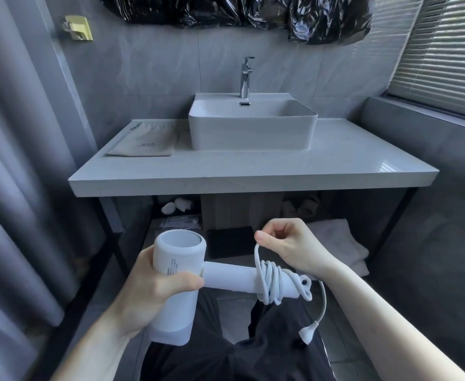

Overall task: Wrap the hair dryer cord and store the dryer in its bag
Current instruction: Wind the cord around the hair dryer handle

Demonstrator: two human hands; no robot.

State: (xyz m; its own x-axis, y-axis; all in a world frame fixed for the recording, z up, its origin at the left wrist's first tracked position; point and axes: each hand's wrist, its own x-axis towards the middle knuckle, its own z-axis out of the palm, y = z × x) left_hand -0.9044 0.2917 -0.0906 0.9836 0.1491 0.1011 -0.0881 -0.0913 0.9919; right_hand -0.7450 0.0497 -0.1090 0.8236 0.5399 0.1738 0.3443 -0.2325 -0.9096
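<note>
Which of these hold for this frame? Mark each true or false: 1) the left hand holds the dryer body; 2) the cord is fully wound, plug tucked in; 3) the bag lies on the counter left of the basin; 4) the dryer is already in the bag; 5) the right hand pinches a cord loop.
1) True: the left hand grips the hair dryer by its body.
2) False: the cord is partly wound round the handle; the plug hangs loose.
3) True: the bag lies flat on the counter, left of the basin.
4) False: the dryer is in hand, away from the bag.
5) True: the right hand pinches a loop.
</note>
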